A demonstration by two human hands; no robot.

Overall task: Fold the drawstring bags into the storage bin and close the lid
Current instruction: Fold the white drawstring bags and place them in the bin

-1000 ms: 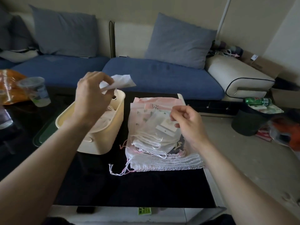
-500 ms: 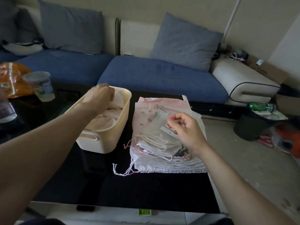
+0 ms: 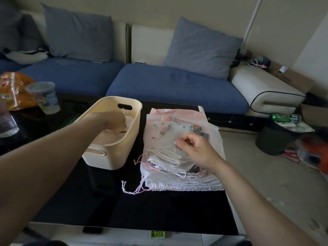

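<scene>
My left hand point(image 3: 113, 122) is now down inside the cream storage bin point(image 3: 124, 144), its fingers curled and pressing on the folded bags point(image 3: 128, 119) that lie there. I cannot tell if the fingers hold cloth or only push it. A second ago this hand was above the rim with a small folded white bag pinched in it; half a second ago it was just entering the bin. So I judge that this bag is now delivered, and one more is counted as done.

My right hand point(image 3: 193, 148) is over the pile of drawstring bags point(image 3: 177, 157) just beside the bin, on its right. Thumb and forefinger pinch the edge of the top bag point(image 3: 170, 137), a thin white one, and the other fingers are loosely bent. This hand has stayed almost at the same place during the last second, but it has lifted the edge a little more.

Many bags remain in the pile, with their cords point(image 3: 131, 188) trailing on the black table point(image 3: 159, 210), so the task is far from finished. I see no lid clearly. A plastic cup point(image 3: 44, 97) stands far at the left, and the blue sofa point(image 3: 174, 86) is behind.
</scene>
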